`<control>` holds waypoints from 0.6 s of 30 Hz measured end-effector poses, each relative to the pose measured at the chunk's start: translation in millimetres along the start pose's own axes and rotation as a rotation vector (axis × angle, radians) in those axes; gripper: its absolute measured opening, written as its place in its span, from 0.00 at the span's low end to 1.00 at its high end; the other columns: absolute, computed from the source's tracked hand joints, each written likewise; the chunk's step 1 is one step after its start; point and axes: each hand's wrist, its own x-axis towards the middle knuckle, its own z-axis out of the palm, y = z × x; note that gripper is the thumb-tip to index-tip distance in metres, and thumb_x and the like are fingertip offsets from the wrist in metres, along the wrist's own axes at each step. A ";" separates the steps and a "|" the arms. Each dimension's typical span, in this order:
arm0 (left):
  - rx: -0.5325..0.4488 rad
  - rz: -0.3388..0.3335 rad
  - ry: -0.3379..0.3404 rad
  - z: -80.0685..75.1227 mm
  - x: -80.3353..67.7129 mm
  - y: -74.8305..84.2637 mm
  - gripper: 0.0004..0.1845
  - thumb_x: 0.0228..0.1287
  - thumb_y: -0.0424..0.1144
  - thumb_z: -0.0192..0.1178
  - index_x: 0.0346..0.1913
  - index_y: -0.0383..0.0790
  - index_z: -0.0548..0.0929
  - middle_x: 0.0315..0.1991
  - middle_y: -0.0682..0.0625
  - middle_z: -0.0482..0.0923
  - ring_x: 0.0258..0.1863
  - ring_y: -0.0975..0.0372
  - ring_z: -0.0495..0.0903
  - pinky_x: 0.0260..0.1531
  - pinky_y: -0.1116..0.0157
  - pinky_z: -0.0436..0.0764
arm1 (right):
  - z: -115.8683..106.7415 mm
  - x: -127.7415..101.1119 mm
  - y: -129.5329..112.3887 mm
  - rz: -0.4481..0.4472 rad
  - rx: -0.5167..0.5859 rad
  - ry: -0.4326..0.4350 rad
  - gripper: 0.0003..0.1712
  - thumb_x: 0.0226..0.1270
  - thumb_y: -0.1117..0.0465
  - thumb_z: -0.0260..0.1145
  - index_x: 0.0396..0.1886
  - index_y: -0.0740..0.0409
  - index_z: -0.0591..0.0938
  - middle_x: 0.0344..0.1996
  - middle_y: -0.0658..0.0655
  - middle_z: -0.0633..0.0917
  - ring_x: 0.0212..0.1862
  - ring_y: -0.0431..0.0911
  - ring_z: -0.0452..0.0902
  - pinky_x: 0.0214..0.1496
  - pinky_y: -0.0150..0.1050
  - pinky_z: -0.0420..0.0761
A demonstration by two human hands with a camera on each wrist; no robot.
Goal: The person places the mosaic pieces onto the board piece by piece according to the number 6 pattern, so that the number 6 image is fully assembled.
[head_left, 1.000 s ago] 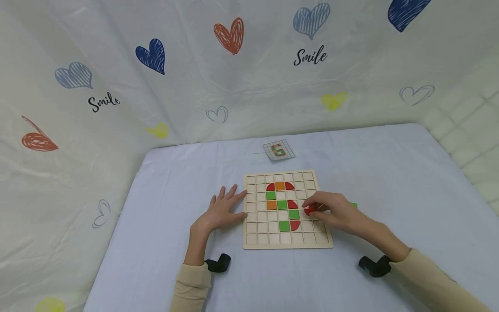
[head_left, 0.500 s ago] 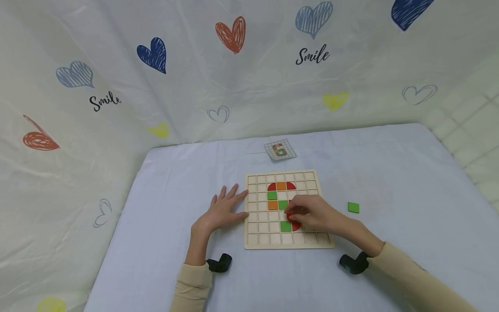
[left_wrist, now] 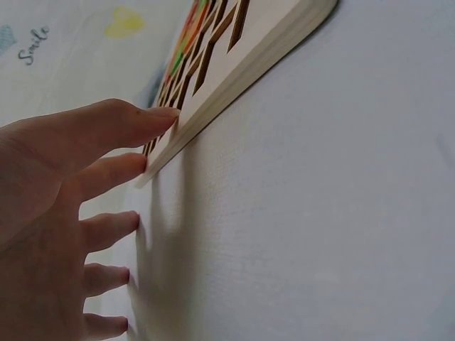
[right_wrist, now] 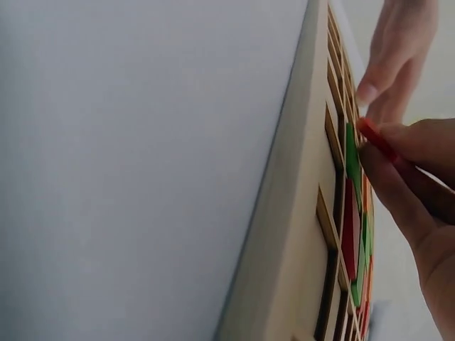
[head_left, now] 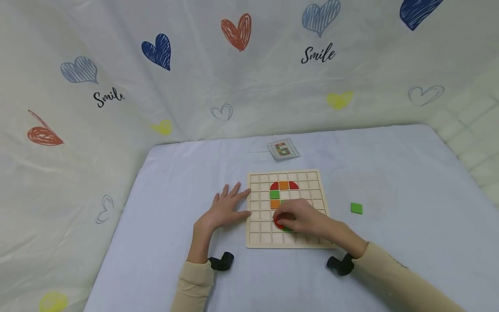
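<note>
Right hand's grip point(head_left: 302, 219) pinches a red piece point(head_left: 279, 222) over the wooden grid board point(head_left: 257, 239).

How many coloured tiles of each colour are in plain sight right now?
Red: 3, two top red tiles on the board and a held red tile pinched by the right hand
Orange: 2, orange tiles
Green: 2, a board green tile and a loose green tile beside the board
Total: 7; the hand hides more.
</note>
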 end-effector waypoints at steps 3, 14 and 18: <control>-0.001 0.004 0.005 -0.2 -0.1 0.5 0.37 0.64 0.57 0.60 0.74 0.60 0.61 0.79 0.50 0.44 0.79 0.45 0.35 0.73 0.38 0.40 | 3.8 2.0 -1.8 0.011 -0.001 -0.006 0.06 0.60 0.66 0.71 0.37 0.55 0.86 0.33 0.48 0.86 0.36 0.37 0.78 0.41 0.30 0.82; 0.002 -0.003 -0.002 -1.6 -0.7 2.5 0.37 0.64 0.57 0.60 0.74 0.60 0.60 0.79 0.51 0.43 0.79 0.45 0.34 0.73 0.39 0.40 | 10.2 1.2 -9.8 0.095 -0.040 -0.046 0.06 0.60 0.61 0.71 0.38 0.51 0.86 0.34 0.44 0.83 0.39 0.36 0.76 0.46 0.33 0.81; -0.005 -0.004 -0.001 -1.0 -1.1 2.0 0.37 0.64 0.57 0.60 0.74 0.60 0.61 0.79 0.51 0.44 0.79 0.45 0.34 0.73 0.39 0.40 | 12.9 0.2 -13.5 0.154 -0.086 -0.058 0.08 0.62 0.59 0.70 0.41 0.49 0.86 0.38 0.43 0.82 0.42 0.36 0.75 0.48 0.33 0.81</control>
